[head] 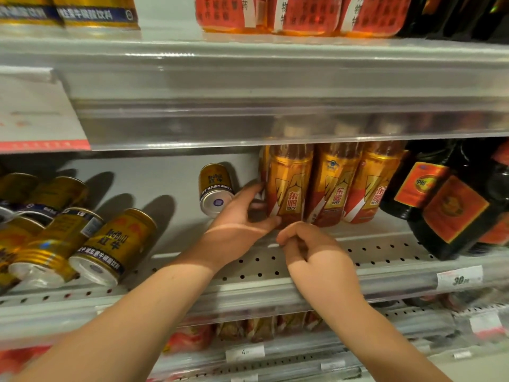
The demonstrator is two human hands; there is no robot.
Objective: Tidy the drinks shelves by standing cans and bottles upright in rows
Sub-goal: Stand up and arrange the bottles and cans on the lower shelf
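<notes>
Three orange-labelled bottles stand upright in a row on the middle shelf [344, 252]. My left hand [242, 219] holds the leftmost bottle [289, 183] near its base, thumb in front and fingers round its left side. My right hand [311, 249] hovers just below and in front of that bottle, fingers loosely curled and holding nothing. A gold can [216, 188] lies tipped over behind my left hand. Several gold cans [115, 244] lie on their sides at the left of the same shelf.
Dark bottles with orange labels [451, 208] stand at the right end of the shelf. A price tag [460, 277] sits on the shelf edge. The shelf above carries gold cans [93, 12] and red-labelled bottles [303, 15]. Packets fill the shelf below [248, 329].
</notes>
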